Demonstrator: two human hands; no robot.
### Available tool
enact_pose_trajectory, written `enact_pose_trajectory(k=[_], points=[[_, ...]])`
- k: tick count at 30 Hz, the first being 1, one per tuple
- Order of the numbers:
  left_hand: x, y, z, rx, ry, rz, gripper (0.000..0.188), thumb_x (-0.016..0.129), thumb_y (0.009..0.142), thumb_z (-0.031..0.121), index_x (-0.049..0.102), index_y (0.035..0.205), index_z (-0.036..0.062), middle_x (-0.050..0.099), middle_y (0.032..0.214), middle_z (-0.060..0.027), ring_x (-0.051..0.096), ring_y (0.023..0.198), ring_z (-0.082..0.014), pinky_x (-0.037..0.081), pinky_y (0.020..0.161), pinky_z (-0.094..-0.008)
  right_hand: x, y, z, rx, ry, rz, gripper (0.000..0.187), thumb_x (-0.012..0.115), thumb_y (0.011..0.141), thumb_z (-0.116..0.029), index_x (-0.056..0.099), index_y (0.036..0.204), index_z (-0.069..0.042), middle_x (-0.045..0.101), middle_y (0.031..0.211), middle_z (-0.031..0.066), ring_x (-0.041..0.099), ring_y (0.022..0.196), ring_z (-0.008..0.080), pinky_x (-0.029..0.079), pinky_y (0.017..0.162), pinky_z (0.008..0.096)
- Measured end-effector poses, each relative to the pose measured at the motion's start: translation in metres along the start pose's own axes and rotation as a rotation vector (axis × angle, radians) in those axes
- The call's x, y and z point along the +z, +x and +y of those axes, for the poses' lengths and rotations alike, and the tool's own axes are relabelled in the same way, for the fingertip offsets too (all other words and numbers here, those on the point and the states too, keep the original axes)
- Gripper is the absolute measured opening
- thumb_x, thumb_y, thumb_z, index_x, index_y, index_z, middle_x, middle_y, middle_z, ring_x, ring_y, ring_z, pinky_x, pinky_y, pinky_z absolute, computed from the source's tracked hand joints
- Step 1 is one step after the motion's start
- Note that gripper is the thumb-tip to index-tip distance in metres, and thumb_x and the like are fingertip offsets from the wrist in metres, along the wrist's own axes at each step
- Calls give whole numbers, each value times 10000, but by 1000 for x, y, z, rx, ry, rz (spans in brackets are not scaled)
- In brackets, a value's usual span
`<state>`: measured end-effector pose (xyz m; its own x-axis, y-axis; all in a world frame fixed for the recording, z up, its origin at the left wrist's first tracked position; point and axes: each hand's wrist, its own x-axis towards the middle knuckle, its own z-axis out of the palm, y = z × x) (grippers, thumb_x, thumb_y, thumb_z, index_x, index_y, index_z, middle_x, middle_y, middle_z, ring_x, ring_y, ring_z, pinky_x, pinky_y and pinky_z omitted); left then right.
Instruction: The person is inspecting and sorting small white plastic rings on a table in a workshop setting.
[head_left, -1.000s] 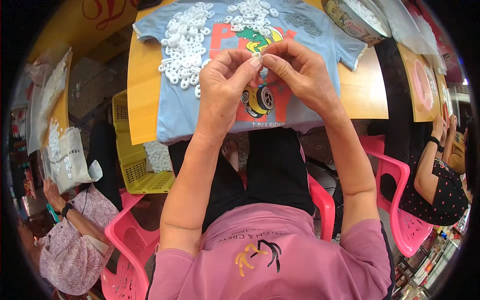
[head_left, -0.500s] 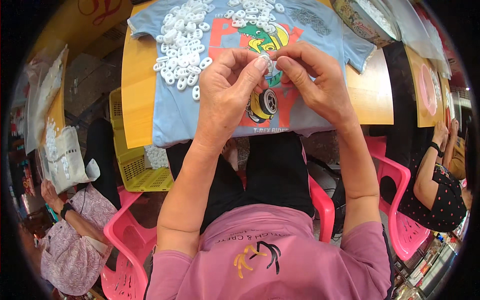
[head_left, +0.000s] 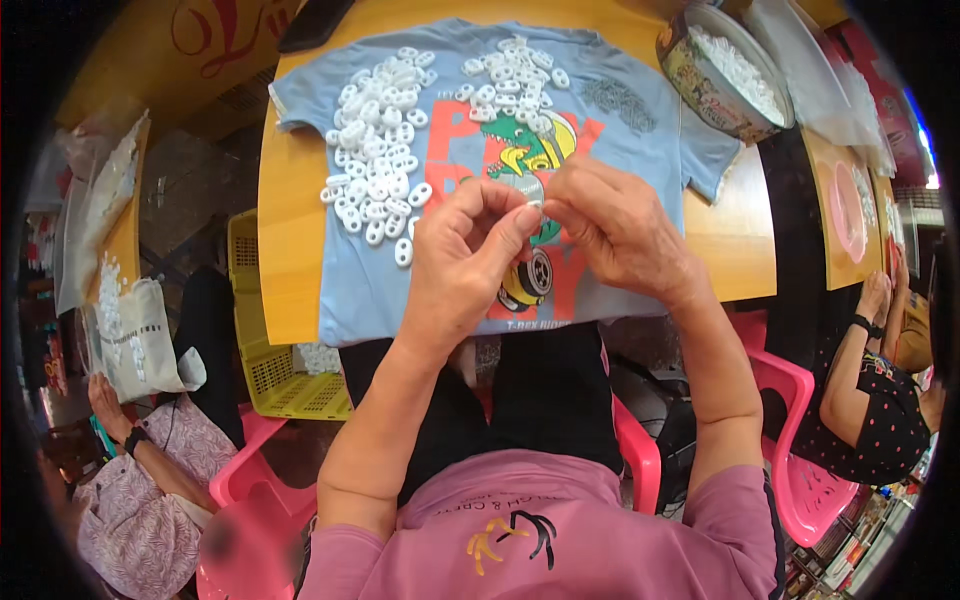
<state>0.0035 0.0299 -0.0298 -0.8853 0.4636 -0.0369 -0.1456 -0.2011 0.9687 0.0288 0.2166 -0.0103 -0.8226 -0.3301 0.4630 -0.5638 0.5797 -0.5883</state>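
My left hand (head_left: 462,262) pinches a small whitish piece (head_left: 536,204) between thumb and forefinger, above a blue printed T-shirt (head_left: 360,290) spread over the table. My right hand (head_left: 618,228) meets it from the other side, its fingers closed and pressed together at the same piece. Whatever those right fingers grip is too small to make out. Left of my hands lies a large heap of white oval plastic pieces with two holes each (head_left: 378,150). A smaller heap of the same pieces (head_left: 510,75) sits beyond my hands, beside a patch of tiny dark metal parts (head_left: 618,103).
A round tin (head_left: 690,85) full of small clear-white pieces stands at the far right, by plastic bags (head_left: 815,70). A yellow crate (head_left: 300,395) is below the table's left side. People sit on both sides, near pink chairs (head_left: 790,400).
The view has tilted, so the table and both hands sit lower in it. My right hand has turned palm-down, its fingers closing in on the piece in my left.
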Motion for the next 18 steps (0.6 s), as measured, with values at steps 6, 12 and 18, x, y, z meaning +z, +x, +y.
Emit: enact_pose_trajectory(k=[6, 12, 18], points=[[-2, 0, 1, -24, -36, 8, 116, 646, 923, 108, 605, 931, 0, 634, 799, -9, 595, 698, -54, 485, 610, -204, 7, 1, 0, 34, 23, 22, 59, 610, 887, -37, 569, 876, 4, 543, 764, 137, 551, 679, 328, 452, 598, 367], [-1, 2, -2, -9, -111, 22, 123, 641, 927, 116, 601, 953, 2, 629, 818, -22, 591, 686, -64, 482, 618, -204, 9, 7, -2, 120, 28, 63, 73, 614, 896, -50, 579, 870, 9, 566, 777, 130, 572, 678, 280, 461, 607, 346], [0, 4, -7, 15, -174, 52, 124, 636, 930, 120, 598, 958, 5, 620, 824, -18, 577, 695, -65, 474, 639, -202, -16, 29, 40, 327, 41, 155, 133, 626, 903, -97, 656, 957, 21, 631, 825, 110, 606, 717, 195, 470, 640, 303]])
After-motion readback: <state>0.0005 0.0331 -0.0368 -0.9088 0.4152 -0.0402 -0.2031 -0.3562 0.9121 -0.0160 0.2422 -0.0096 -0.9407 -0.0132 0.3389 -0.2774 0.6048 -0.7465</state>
